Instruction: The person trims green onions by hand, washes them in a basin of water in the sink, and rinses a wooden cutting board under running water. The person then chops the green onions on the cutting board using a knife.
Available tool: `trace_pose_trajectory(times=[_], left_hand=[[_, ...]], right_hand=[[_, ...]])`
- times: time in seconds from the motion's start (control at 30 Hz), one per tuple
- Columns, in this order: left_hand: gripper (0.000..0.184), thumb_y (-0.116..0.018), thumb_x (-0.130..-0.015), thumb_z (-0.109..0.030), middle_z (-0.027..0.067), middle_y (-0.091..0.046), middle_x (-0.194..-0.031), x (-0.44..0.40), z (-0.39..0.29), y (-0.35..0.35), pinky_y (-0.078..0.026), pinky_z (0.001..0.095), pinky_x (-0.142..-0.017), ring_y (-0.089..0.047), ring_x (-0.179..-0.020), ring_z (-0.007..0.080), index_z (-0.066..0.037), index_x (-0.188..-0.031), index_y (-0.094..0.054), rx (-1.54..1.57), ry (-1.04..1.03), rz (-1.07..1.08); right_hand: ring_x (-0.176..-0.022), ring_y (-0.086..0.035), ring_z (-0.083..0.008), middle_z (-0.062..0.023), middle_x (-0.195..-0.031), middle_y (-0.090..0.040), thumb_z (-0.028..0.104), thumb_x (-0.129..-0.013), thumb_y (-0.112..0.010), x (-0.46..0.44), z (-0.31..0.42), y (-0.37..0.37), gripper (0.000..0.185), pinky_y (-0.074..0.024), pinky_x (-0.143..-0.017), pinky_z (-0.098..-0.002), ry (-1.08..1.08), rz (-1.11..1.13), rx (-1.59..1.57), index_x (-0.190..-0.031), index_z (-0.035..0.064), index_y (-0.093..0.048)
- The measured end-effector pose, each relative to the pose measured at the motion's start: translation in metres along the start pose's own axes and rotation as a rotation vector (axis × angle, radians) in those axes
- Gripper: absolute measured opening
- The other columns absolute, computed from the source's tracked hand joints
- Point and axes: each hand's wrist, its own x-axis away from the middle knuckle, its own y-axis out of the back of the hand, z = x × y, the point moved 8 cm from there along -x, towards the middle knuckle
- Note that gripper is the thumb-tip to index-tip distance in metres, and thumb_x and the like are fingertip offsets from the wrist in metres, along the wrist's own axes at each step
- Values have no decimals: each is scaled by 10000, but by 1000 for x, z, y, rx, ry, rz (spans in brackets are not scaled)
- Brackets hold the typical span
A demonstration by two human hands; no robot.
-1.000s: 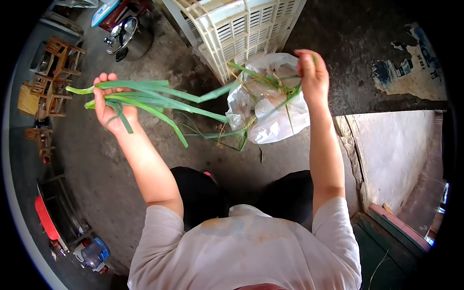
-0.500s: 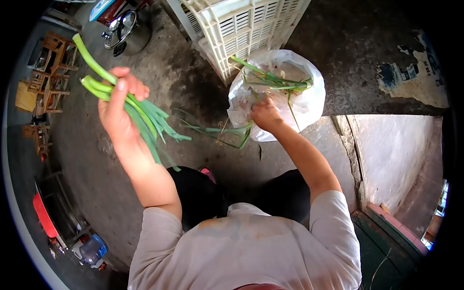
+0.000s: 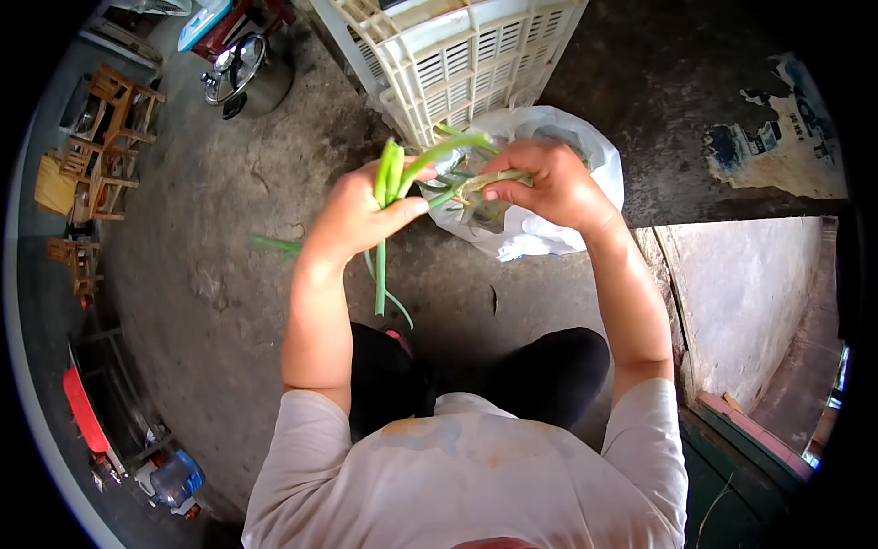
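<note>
Several green onions (image 3: 390, 174) point forward in the left hand (image 3: 352, 215); the right hand (image 3: 553, 186) grips one crosswise.

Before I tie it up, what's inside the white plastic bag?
Greenish scraps show in the white bag; the right hand covers part, and what lies underneath can't be seen.

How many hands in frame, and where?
2. Left hand grips green onions, left of the white bag; right hand pinches a pale stalk above the bag. No others show.
</note>
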Motion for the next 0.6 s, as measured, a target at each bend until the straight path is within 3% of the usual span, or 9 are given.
trace_pose_trajectory(times=[0.07, 0.1, 0.17, 0.27, 0.33, 0.4, 0.43, 0.6], left_hand=[[484, -627, -751, -30, 131, -550, -1163, 1, -4, -10, -398, 327, -922, -501, -1106, 211, 35, -1200, -461, 62, 14, 85], [484, -627, -751, -30, 131, -550, -1163, -1, -4, -12, -398, 327, -922, -501, -1106, 211, 35, -1200, -461, 58, 8, 88], [535, -629, -752, -38, 115, -526, -1192, -3, -7, -13, -389, 321, -927, -483, -1127, 204, 33, -1239, -420, 25, -83, 65], [531, -618, -755, -34, 106, -509, -1210, -5, -4, -21, -386, 302, -922, -478, -1123, 190, 25, -1245, -423, 24, -61, 107], [491, -607, -764, -37, 96, -529, -1185, -4, -3, -27, -394, 285, -897, -494, -1079, 162, 20, -1226, -451, 14, -57, 140], [441, -608, -769, -49, 62, -563, -1128, -2, 10, -37, -404, 264, -858, -504, -1009, 123, 16, -1190, -494, 108, 113, 212], [380, -613, -771, -67, 45, -594, -1029, -3, 14, -36, -422, 252, -792, -516, -905, 95, 25, -1131, -533, 70, 100, 180], [265, -600, -770, -66, 69, -609, -882, -5, 7, -35, -450, 248, -693, -543, -763, 94, 54, -1002, -562, 152, 89, 52]], right_hand=[[-667, -588, -151, -79, -743, -640, 153, -707, -721, 2, -8, 5, 216, -463, -650, -268, -166, -18, -240, -880, 40, -657], [-649, -561, -96, -46, -704, -635, 158, -731, -716, 5, -12, 5, 194, -452, -637, -237, -194, -56, -356, -865, 31, -658], [-661, -559, -83, -31, -712, -633, 156, -750, -699, 9, -13, 6, 167, -449, -635, -229, -236, -66, -469, -857, 34, -660], [-674, -547, -61, -1, -719, -623, 153, -790, -657, 12, -17, 5, 127, -440, -635, -215, -263, -77, -654, -849, 40, -660], [-675, -538, -51, 12, -717, -614, 151, -811, -632, 12, -20, 2, 118, -436, -637, -209, -246, -85, -722, -848, 42, -657], [-682, -524, -48, 16, -726, -601, 148, -835, -590, 11, -23, 3, 122, -432, -647, -208, -207, -134, -771, -869, 45, -647], [-682, -524, -48, 16, -726, -601, 148, -835, -590, 10, -25, 1, 122, -432, -647, -208, -204, -138, -769, -869, 45, -647], [-696, -515, -54, 16, -758, -592, 168, -850, -586, 12, -35, 20, 137, -424, -643, -205, -250, -370, -735, -891, 48, -636]])
